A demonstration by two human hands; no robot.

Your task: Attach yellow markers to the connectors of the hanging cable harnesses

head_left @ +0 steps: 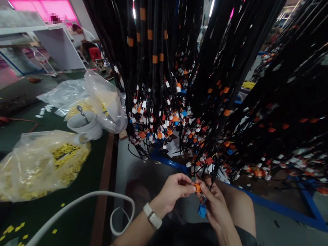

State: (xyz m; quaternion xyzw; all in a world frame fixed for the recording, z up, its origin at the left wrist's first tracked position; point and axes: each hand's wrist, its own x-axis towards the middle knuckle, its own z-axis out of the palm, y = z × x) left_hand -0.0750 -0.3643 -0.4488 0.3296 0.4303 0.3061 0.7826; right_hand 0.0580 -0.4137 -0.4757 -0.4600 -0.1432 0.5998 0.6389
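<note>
Between the fingertips of both hands is a small orange connector (197, 188) on a wire end. My left hand (178, 190), with a white watch on its wrist, pinches the connector from the left. My right hand (216, 203) is closed around it and its wires from the right. A blue connector (202, 210) hangs just below, beside the right hand's fingers. Above the hands, bundles of black cables (152, 39) hang down, ending in many white, orange, red and blue connectors (163, 119).
On the green table (95, 177) at left lie a bag of yellow pieces (32, 166), loose yellow pieces, a white cup (86, 125) with a spoon, and another clear bag (106, 100). A grey hose (79, 198) curves off the edge. A blue frame (285, 207) stands below the cables.
</note>
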